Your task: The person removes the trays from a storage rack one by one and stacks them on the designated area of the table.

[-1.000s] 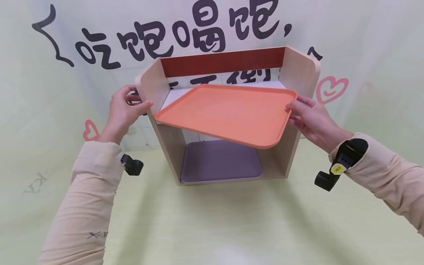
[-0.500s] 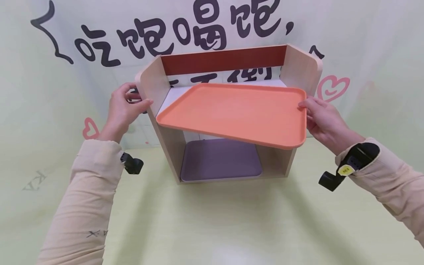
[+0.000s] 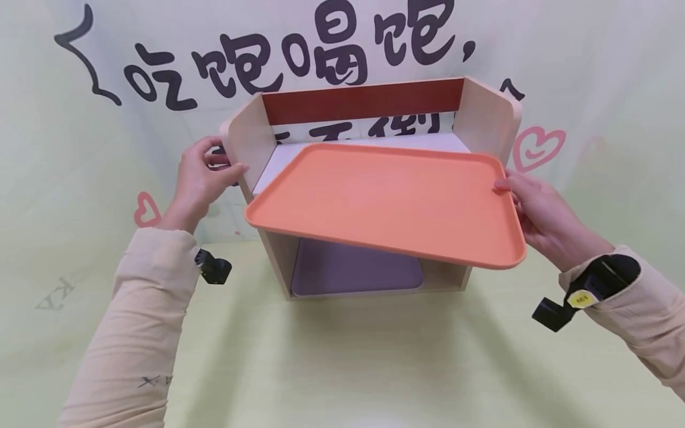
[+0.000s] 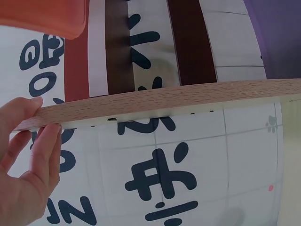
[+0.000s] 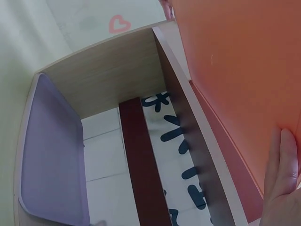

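An orange tray (image 3: 390,202) is held by my right hand (image 3: 546,217), which pinches its right rim with the thumb on top and fingers beneath. The tray slants in front of the upper shelf of a small wooden rack (image 3: 364,107). In the right wrist view the fingers (image 5: 284,162) lie against the tray's underside. My left hand (image 3: 200,181) grips the edge of the rack's left side panel (image 4: 164,101), thumb on one face and fingers on the other. A purple tray (image 3: 353,270) lies on the rack's bottom level, partly hidden by the orange one.
The rack has a white upper shelf (image 3: 428,141) and a dark red back strip. It stands on a pale green surface (image 3: 342,356) against a light curtain (image 3: 107,142) with large black characters and pink hearts. Wrist cameras (image 3: 214,267) sit on both sleeves.
My right hand has moved right and toward me, drawing the orange tray forward and lower over the purple one. My left hand stays on the side panel.
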Tool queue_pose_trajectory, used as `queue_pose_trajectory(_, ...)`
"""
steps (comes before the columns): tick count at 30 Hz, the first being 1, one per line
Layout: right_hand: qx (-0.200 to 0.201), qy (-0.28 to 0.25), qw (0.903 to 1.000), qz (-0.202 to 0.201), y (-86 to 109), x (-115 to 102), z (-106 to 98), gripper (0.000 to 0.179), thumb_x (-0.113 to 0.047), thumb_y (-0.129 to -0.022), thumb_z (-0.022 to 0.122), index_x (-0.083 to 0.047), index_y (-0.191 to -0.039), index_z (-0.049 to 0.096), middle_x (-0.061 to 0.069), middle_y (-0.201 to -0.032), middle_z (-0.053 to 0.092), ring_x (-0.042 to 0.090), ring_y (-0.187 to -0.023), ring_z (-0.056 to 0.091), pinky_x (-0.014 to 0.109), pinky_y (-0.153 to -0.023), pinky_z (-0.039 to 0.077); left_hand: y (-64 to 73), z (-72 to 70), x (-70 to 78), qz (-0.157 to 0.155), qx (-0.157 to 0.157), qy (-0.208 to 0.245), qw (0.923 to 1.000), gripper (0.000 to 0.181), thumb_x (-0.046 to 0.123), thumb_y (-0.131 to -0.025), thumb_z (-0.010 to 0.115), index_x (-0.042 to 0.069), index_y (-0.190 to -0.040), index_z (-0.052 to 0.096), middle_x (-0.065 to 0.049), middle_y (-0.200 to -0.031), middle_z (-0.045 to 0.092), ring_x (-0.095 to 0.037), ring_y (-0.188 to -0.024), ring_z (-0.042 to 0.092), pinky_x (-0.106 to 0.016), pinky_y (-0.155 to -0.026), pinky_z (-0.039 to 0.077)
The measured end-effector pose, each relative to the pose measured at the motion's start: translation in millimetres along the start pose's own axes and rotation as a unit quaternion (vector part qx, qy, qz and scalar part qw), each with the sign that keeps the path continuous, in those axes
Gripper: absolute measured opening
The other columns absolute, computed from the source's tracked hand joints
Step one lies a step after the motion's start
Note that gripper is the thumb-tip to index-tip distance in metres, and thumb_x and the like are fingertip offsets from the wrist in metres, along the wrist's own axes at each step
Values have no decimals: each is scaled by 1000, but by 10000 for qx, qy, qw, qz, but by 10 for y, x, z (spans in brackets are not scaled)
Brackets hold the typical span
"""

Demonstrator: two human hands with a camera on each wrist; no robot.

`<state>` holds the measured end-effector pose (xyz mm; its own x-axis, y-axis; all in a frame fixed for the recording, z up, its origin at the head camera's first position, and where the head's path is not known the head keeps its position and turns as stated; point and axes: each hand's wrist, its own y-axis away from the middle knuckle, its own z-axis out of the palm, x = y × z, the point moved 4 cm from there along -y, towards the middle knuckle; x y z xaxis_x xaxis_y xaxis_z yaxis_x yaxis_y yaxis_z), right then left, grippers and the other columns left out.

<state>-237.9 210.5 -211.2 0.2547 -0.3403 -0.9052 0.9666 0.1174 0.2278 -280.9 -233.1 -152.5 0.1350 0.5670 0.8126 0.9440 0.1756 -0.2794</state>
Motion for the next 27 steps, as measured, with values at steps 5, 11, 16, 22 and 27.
queue_pose_trajectory(5,-302,13,9995,-114,51,64,-45,66,-20,-84,61,-28,-139,27,-1,-92,64,16,-81,64,30,-69,52,-7,8,19,65,-2,-17,10000,55,24,-79,65,16,-129,42,-14,-118,48,-24,-102,51,-36,-82,47)
queue_pose_trajectory(11,-554,34,9984,-134,102,165,-82,61,-17,-87,56,-25,-140,27,1,-97,65,19,-85,64,33,-69,52,2,-1,17,46,53,16,10000,55,24,-80,65,16,-129,42,-14,-119,48,-24,-103,51,-35,-83,46)
queue_pose_trajectory(16,-898,143,9957,-185,161,258,-123,60,-16,-90,51,-23,-142,20,1,-101,64,21,-86,63,35,-68,51,9,-2,2,-2,34,33,10000,55,26,-79,65,17,-129,43,-14,-119,48,-24,-103,51,-35,-83,46)
queue_pose_trajectory(22,-1470,-87,9889,-205,208,421,-184,40,-12,-93,44,-26,-130,46,6,-103,63,26,-88,62,41,-70,49,14,-3,-13,-40,13,-30,10000,56,26,-80,64,17,-130,42,-14,-119,48,-25,-103,51,-36,-84,46)
queue_pose_trajectory(27,-1882,-198,9816,-255,219,553,-239,33,-9,-94,40,-25,-117,58,8,-103,63,28,-88,62,41,-70,49,9,15,-2,-47,-17,-13,10000,55,24,-80,64,16,-130,42,-15,-118,48,-26,-102,51,-36,-83,46)
